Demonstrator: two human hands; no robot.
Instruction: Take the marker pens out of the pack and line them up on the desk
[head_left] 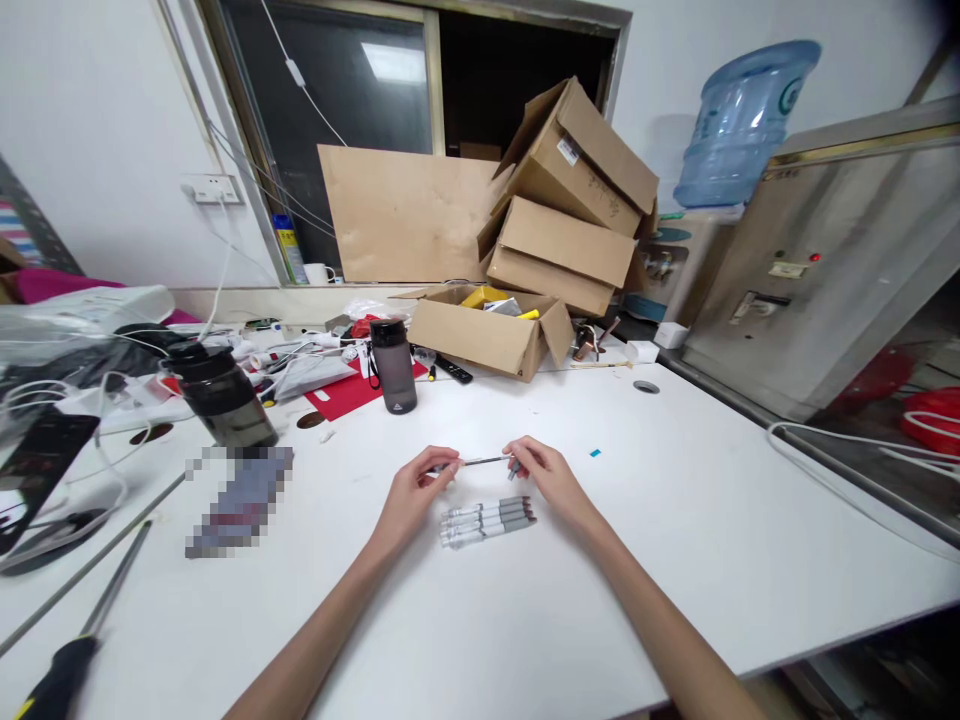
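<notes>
A thin dark rod that looks like a pen refill (484,461) stretches level between my two hands, just above the white table (600,620). My left hand (416,490) is closed, thumb and fingers pinching its left end. At the other end, my right hand (551,478) is closed too, its fingertips at the rod and on a small grey piece (514,469) like a pen grip. Directly below lie several clear pens (487,521) with grey grips, side by side, dark tips pointing right. My fingers hide both ends of the rod.
A dark water bottle (393,370) stands beyond my hands, before an open cardboard box (476,335). Another bottle (225,395), a blurred patch (244,505) and a screwdriver (90,620) are at left. A small blue scrap (595,453) lies right of my right hand.
</notes>
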